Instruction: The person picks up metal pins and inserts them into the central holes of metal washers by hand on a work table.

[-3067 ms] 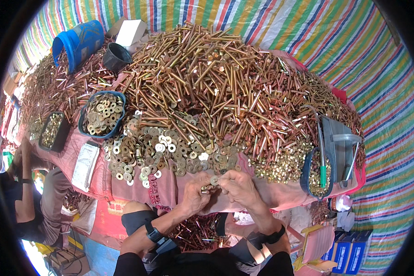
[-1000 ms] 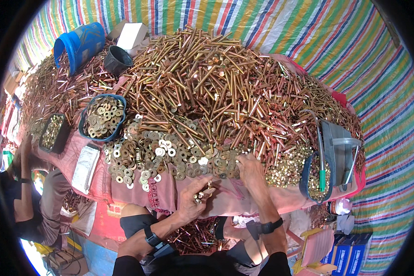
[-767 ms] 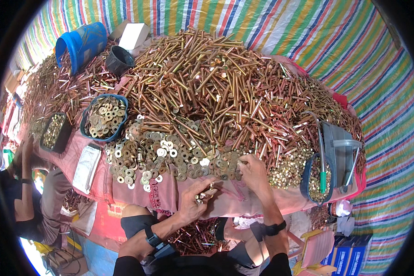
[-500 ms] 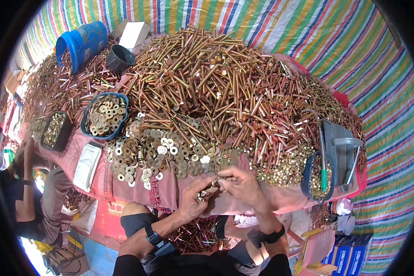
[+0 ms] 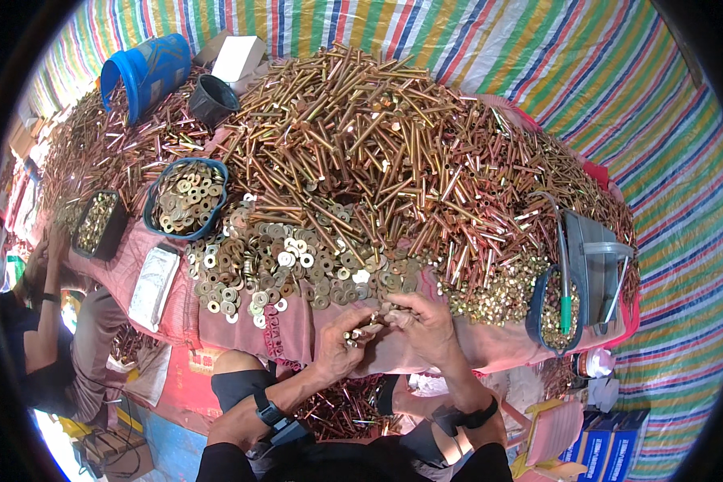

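Since the frame a second ago, the right hand has come back from the washer heap to the left hand, which has barely moved. Both now sit close together above the middle of the near edge of the tabletop. Left fingers are curled around short metal bolts, ends poking out; the right fingertips meet that bunch, but whether they grip anything I cannot tell.

These bolts should be stiff, hard to damage, fairly light singly, perhaps slippery; the shank looks the best place to pinch.

Counted: at least two bolt ends show in the left hand, the total hidden. One bolt heap fills the far side, one nut heap lies right of centre near the front edge; their pieces are too many to count. One blue basin holds washers; one blue bucket lies toward the far left corner.
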Motion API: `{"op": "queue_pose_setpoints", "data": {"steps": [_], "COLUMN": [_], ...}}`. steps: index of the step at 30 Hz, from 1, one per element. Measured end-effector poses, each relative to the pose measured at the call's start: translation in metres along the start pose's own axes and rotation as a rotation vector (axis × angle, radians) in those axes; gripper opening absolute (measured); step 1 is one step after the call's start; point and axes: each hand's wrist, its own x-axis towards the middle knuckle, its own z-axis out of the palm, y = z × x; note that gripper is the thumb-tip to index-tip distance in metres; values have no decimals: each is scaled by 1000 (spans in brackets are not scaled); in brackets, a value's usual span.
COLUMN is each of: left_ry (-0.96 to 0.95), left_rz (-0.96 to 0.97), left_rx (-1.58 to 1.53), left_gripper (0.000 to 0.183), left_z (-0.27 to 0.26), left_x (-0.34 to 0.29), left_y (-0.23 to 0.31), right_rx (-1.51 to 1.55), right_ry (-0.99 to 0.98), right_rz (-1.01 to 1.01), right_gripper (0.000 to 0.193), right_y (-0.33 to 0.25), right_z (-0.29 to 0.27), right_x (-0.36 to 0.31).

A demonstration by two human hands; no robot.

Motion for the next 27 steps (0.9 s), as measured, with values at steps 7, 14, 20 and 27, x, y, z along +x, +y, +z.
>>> {"op": "queue_pose_setpoints", "data": {"steps": [7, 14, 20, 27], "left_ry": [-13, -51, -100, -43], "left_rz": [-31, 19, -35, -17], "left_rx": [-6, -15, -46, -89], "left_gripper": [51, 49, 41, 29], "left_z": [-2, -6, -10, -8], "left_x": [-2, -1, 0, 0], "left_y": [0, 2, 4, -2], "right_rx": [-79, -284, -137, -131], "right_ry": [-36, -48, -27, -7], "right_rz": [-130, -391, 6, -183], "right_gripper": [24, 22, 24, 31], "right_y": [-10, -14, -15, -13], "right_z": [-1, 6, 13, 10], "right_x": [0, 2, -5, -5]}}
